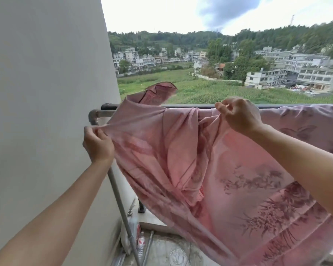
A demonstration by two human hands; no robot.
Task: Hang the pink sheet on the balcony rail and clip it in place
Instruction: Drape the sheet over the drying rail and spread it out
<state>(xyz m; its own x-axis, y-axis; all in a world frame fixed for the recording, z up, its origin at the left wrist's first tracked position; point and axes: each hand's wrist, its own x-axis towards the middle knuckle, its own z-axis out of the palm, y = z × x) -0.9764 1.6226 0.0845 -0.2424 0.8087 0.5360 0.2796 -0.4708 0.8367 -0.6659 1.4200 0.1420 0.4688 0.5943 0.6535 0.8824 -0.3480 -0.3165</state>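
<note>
The pink sheet (200, 160) lies draped over the balcony rail (181, 106), most of it hanging on the near side, with one corner flapping up beyond the rail toward the fields. The left hand (97, 143) pinches a bunched edge of the sheet just beside the grey wall (46, 93), pulling it taut. The right hand (236, 114) pinches a fold of the sheet at the rail. A lilac cloth (306, 121) hangs over the rail to the right.

pink sheet (210, 160) | leaf-printed, bunched | draped over balcony rail (190, 106), corner flapping beyond it
</note>
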